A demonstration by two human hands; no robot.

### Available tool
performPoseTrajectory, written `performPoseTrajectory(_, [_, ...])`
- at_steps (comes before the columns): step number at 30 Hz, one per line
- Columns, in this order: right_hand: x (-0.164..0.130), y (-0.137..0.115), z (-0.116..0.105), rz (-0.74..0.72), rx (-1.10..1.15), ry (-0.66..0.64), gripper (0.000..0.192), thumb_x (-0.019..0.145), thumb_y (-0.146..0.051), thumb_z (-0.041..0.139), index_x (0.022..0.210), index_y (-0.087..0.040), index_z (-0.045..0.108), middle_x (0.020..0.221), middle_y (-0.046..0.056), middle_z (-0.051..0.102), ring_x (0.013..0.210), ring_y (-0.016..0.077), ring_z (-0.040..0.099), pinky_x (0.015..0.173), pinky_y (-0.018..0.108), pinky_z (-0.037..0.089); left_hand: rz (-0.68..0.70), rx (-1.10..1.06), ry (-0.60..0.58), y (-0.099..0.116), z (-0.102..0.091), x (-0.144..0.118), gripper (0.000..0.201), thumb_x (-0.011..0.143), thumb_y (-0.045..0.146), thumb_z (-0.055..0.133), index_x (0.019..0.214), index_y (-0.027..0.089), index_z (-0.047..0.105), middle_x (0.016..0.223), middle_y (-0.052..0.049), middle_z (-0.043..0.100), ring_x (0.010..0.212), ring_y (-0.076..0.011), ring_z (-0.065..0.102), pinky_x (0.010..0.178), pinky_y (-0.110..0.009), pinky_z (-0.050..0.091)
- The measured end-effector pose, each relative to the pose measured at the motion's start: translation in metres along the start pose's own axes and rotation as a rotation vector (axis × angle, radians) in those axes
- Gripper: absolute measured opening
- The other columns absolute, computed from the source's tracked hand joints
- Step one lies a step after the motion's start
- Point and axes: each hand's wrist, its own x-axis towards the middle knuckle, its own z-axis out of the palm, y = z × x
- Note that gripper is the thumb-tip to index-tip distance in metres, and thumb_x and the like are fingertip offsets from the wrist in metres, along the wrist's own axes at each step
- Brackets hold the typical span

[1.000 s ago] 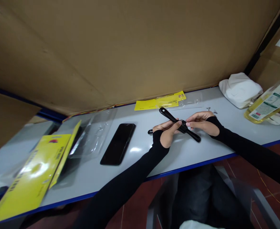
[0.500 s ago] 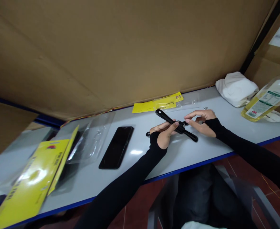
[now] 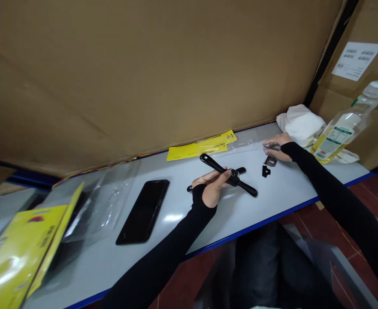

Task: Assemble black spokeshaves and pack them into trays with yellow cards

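You held a black tool [image 3: 229, 176] over the pale grey table [image 3: 182, 214]; yellow cards [image 3: 201, 147] and a black phone [image 3: 143, 211] lay at centre.

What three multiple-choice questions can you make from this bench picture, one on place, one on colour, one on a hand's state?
1. Where does the phone lie?
A. left of the left hand
B. beside the oil bottle
C. on the white cloth

2. What colour is the packaging card by the cardboard wall?
A. red
B. yellow
C. green

3. What is the left hand doing?
A. lying flat on the table
B. gripping the black two-handled tool
C. holding the phone

Answers: 1 A, the phone lies flat, left of that hand; 2 B, the card is bright yellow; 3 B, its fingers wrap the tool's middle.
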Motion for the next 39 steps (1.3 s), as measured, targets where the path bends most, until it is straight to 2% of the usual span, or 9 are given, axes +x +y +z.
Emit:
performPoseTrajectory(2, [0.002,0.007,0.007,-0.082,-0.046,-0.025,0.021,0.09,-0.033,0.074,0.106,-0.026,0.086,0.102,0.01,0.081,0.102,0.0313,0.069,0.112,0.055,0.043,-0.008,0.002,-0.004,-0.003,-0.001,0.003,0.048,0.054,0.035,0.103,0.092,0.01,0.085,0.093,-0.013,0.084,0.081,-0.0254,0.081,0.072,-0.033,0.068])
performPoseTrajectory(6, [0.007,0.019,0.015,-0.12,-0.069,-0.013,0.021,0.091,-0.036,0.07,0.099,-0.025,0.086,0.101,0.011,0.08,0.109,0.0327,0.063,0.108,0.051,0.043,-0.002,0.02,-0.021,-0.005,0.001,0.003,0.049,0.056,0.036,0.102,0.095,0.01,0.086,0.096,-0.015,0.084,0.083,-0.0264,0.081,0.073,-0.034,0.068])
performPoseTrajectory(10, [0.012,0.016,0.012,-0.124,-0.086,-0.068,0.019,0.092,-0.034,0.067,0.092,-0.023,0.083,0.091,0.007,0.079,0.093,0.0262,0.066,0.099,0.044,0.046,-0.002,-0.014,-0.017,0.002,0.005,-0.004,0.042,0.056,0.031,0.102,0.089,0.011,0.086,0.089,-0.012,0.084,0.078,-0.0245,0.08,0.068,-0.032,0.067])
performPoseTrajectory(15, [0.012,0.003,0.006,-0.053,-0.162,-0.119,0.02,0.092,-0.031,0.065,0.099,-0.022,0.082,0.09,0.007,0.08,0.08,0.0229,0.067,0.078,0.035,0.049,-0.01,-0.042,-0.001,0.009,0.009,-0.009,0.035,0.056,0.026,0.1,0.084,0.011,0.086,0.087,-0.011,0.084,0.074,-0.0211,0.08,0.067,-0.028,0.066])
performPoseTrajectory(19, [0.009,-0.001,0.007,-0.06,-0.135,-0.061,0.027,0.093,-0.03,0.063,0.106,-0.026,0.087,0.095,0.007,0.082,0.08,0.0226,0.069,0.073,0.032,0.049,-0.017,-0.015,0.001,0.008,0.008,-0.008,0.036,0.056,0.029,0.1,0.085,0.012,0.086,0.089,-0.011,0.084,0.075,-0.0221,0.08,0.067,-0.03,0.067])
performPoseTrajectory(25, [0.002,-0.007,0.009,-0.08,0.104,-0.001,0.026,0.093,-0.038,0.064,0.096,-0.022,0.085,0.08,0.005,0.08,0.067,0.0188,0.067,0.064,0.03,0.047,-0.007,0.016,-0.004,0.005,0.006,-0.005,0.032,0.06,0.028,0.098,0.086,0.013,0.087,0.089,-0.01,0.084,0.076,-0.0205,0.079,0.066,-0.027,0.065])
performPoseTrajectory(30, [-0.003,-0.02,0.004,-0.052,0.397,0.102,0.042,0.091,-0.041,0.069,0.126,-0.018,0.077,0.09,0.007,0.08,0.071,0.0181,0.068,0.069,0.031,0.054,-0.001,0.021,-0.01,0.005,0.006,-0.006,0.037,0.059,0.029,0.099,0.089,0.012,0.087,0.089,-0.012,0.083,0.076,-0.0221,0.079,0.066,-0.029,0.064])
performPoseTrajectory(33, [-0.007,-0.034,0.001,0.025,0.539,0.109,0.036,0.087,-0.046,0.074,0.107,-0.017,0.082,0.081,0.007,0.077,0.064,0.0157,0.063,0.06,0.029,0.05,-0.01,-0.001,-0.018,0.005,0.006,-0.006,0.037,0.058,0.029,0.099,0.089,0.012,0.086,0.088,-0.011,0.083,0.078,-0.0225,0.079,0.069,-0.031,0.066])
performPoseTrajectory(39, [-0.024,-0.086,-0.009,0.056,0.922,-0.076,0.045,0.071,-0.058,0.092,0.085,-0.019,0.074,0.072,0.005,0.076,0.058,0.0142,0.067,0.048,0.024,0.052,-0.032,-0.014,-0.023,0.006,0.007,-0.006,0.037,0.058,0.029,0.099,0.089,0.013,0.086,0.084,-0.01,0.083,0.078,-0.022,0.079,0.068,-0.03,0.065])
